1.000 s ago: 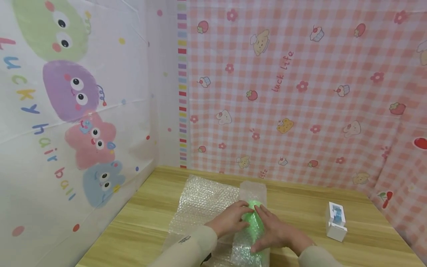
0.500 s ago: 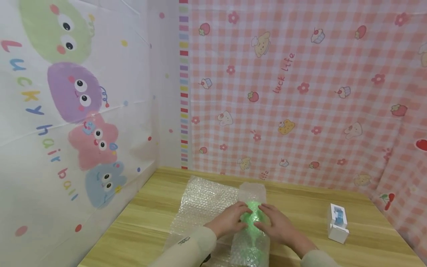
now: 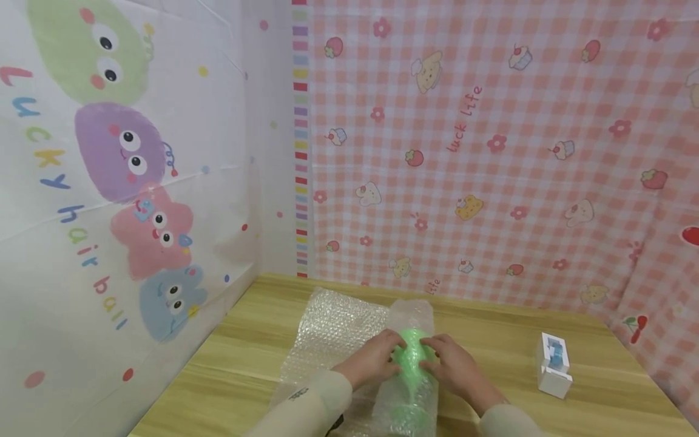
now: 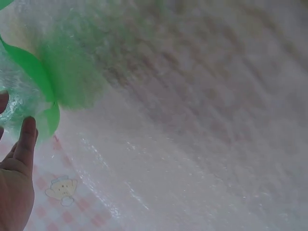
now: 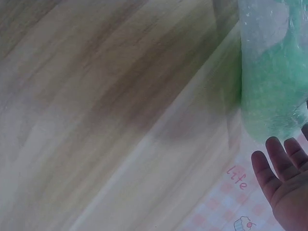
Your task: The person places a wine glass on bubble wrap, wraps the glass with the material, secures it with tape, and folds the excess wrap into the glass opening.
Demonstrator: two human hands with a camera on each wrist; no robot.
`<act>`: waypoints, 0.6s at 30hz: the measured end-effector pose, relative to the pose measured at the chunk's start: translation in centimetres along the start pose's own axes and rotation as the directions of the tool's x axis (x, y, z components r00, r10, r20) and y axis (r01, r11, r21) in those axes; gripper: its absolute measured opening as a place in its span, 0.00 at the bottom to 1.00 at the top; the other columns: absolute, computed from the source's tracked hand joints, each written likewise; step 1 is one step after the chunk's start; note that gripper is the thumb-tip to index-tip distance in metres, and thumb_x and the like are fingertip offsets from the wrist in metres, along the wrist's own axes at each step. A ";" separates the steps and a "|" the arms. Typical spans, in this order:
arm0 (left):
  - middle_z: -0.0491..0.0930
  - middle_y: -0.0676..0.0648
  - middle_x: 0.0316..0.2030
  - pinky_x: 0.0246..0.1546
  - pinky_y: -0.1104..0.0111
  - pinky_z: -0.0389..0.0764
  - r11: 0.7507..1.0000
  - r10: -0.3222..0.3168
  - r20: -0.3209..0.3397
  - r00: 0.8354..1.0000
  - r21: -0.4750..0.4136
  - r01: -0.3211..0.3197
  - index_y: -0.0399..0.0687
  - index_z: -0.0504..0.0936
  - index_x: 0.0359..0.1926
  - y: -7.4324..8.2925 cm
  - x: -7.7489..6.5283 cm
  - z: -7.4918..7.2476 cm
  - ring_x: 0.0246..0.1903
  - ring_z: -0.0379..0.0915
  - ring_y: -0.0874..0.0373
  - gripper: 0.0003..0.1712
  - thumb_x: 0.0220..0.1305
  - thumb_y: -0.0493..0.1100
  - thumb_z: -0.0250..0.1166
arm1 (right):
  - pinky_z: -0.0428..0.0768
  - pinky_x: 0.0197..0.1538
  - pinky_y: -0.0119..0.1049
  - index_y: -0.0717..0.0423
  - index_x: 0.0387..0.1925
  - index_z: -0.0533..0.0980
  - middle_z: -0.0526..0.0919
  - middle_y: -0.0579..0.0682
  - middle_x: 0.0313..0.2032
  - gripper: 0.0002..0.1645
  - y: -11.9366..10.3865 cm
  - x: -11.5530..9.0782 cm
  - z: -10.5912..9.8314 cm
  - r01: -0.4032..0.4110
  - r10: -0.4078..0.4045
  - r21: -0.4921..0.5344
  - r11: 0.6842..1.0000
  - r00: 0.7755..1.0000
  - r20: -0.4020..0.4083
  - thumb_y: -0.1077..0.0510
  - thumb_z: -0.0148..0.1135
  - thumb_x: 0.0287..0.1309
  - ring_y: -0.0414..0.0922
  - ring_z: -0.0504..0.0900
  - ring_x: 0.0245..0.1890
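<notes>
A green goblet-shaped thing (image 3: pixel 413 358) lies lengthwise on the table inside a roll of clear bubble wrap (image 3: pixel 412 312). My left hand (image 3: pixel 371 361) holds the roll's left side, fingers above and thumb lower down. On the other side my right hand (image 3: pixel 453 367) holds it too, fingertips and thumb on the wrap over the wide green part. The narrow part and the lower green end point toward me. In the left wrist view, the green thing (image 4: pixel 72 77) shows a curved outline through the plastic.
A flat stretch of bubble wrap (image 3: pixel 338 328) spreads out left of the roll. A small white box with a blue roll in it, like a tape dispenser (image 3: pixel 554 365), stands at the right on the wooden table (image 3: pixel 229 352). Patterned cloths (image 3: pixel 491 182) hang behind the table and on both sides.
The right hand has drawn its spread thumb up from the lower roll toward its fingers. The wrapped roll has shifted slightly left, over the flat wrap, with both hands on it.
</notes>
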State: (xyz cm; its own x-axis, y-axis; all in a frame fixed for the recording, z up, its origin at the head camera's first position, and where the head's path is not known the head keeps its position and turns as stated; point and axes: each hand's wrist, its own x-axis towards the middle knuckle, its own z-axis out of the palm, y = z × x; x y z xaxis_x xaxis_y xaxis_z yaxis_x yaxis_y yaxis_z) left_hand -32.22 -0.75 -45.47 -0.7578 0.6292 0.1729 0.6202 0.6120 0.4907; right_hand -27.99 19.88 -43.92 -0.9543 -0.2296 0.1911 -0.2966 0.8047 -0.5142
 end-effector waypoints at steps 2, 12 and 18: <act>0.75 0.48 0.52 0.44 0.72 0.79 0.999 -0.034 -0.001 0.999 -0.019 0.034 0.45 0.77 0.55 0.1 0.1 -0.1 0.43 0.75 0.61 0.22 0.59 0.39 0.70 | 0.81 0.45 0.51 0.60 0.56 0.77 0.77 0.58 0.53 0.26 -0.1 0.1 -0.1 0.000 0.000 -0.003 1.000 1.000 0.003 0.56 0.70 0.58 0.54 0.80 0.45; 0.77 0.45 0.54 0.53 0.65 0.77 0.996 -0.087 -0.036 0.996 0.004 0.088 0.43 0.74 0.63 1.1 0.8 -0.3 0.51 0.75 0.56 0.31 0.65 0.53 0.67 | 0.81 0.45 0.53 0.61 0.56 0.77 0.77 0.60 0.53 0.26 -0.1 0.2 0.0 -0.003 0.003 0.008 1.000 1.000 -0.015 0.57 0.71 0.57 0.56 0.80 0.45; 0.74 0.46 0.46 0.49 0.67 0.77 0.994 -0.105 -0.002 0.994 0.003 0.105 0.46 0.75 0.65 1.3 0.7 -0.7 0.43 0.72 0.59 0.31 0.64 0.49 0.69 | 0.81 0.47 0.54 0.59 0.57 0.78 0.76 0.57 0.55 0.22 -0.2 0.0 0.1 -0.008 0.007 0.031 0.999 1.000 0.019 0.61 0.66 0.61 0.57 0.79 0.50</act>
State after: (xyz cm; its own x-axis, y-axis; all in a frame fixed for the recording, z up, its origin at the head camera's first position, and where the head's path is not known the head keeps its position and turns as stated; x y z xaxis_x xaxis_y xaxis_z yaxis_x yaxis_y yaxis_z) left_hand -32.11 0.16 -44.11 -0.8193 0.5602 0.1224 0.5376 0.6762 0.5038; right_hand -27.94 19.62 -43.91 -0.9570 -0.2340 0.1716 -0.2901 0.7891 -0.5415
